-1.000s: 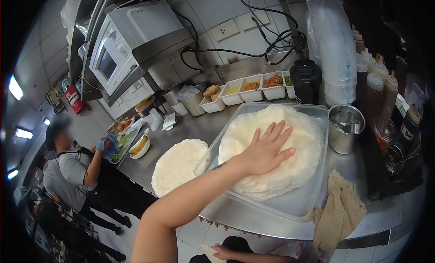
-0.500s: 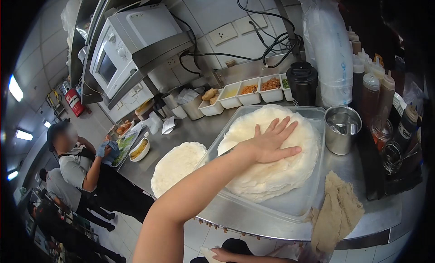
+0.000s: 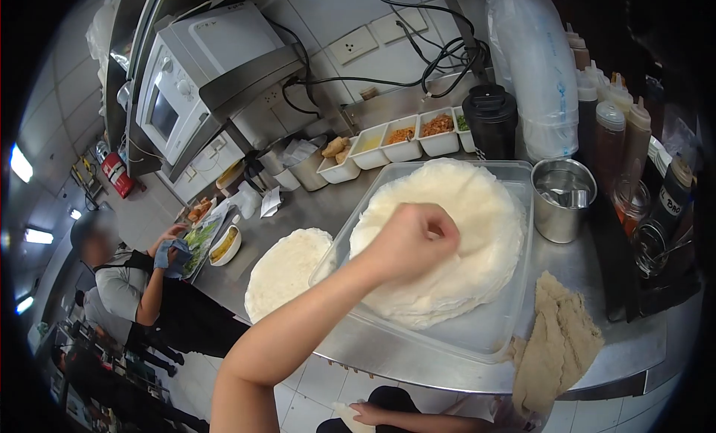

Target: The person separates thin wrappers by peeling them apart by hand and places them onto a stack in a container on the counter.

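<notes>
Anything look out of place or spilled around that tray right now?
No obvious spill. The crumpled beige cloth hangs over the edge of the counter beside the tray, so it might slip off. One flat pale round lies on the counter, while the stack of similar rounds sits in the tray.

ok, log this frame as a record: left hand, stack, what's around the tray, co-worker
Left hand: fingers curled, over the stack; whether its grip holds anything is unclear
Stack: pale round sheets inside clear tray
Left of tray: pale disc on steel counter
Right of tray: steel cup, brown cloth over counter edge
Behind tray: white tubs, black lidded cup
Co-worker: blue cloth in hand
</notes>
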Motion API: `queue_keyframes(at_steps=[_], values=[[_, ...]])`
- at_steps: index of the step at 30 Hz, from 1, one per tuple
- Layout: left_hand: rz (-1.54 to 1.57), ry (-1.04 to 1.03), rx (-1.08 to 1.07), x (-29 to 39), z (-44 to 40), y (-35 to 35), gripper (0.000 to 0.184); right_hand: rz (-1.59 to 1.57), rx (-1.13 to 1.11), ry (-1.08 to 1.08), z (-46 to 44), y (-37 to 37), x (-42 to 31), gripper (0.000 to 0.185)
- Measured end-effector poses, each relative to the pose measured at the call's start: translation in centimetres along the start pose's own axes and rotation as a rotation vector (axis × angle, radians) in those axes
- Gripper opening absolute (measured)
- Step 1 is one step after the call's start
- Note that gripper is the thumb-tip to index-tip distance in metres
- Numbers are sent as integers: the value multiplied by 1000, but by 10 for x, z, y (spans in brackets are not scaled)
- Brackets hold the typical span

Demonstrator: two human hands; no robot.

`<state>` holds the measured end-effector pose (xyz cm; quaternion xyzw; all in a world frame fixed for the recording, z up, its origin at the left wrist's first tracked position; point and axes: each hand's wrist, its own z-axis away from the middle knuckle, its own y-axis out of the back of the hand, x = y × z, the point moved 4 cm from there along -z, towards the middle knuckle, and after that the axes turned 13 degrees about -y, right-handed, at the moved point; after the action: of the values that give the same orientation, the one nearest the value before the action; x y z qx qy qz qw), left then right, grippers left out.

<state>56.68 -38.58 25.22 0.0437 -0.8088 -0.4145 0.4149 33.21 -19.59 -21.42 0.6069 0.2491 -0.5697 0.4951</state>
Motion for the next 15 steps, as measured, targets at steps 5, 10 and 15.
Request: queue_keyframes(at_steps=[5,10,15], values=[[237,135,121,15,-6,32,21,15,-25,-33,0,0,1,44],[-384,-43,-167,47,13,-3,31,10,-21,-7,-2,0,0,44],[-297,45,-180,37,14,1,35,-26,-36,-2,0,1,2,44]])
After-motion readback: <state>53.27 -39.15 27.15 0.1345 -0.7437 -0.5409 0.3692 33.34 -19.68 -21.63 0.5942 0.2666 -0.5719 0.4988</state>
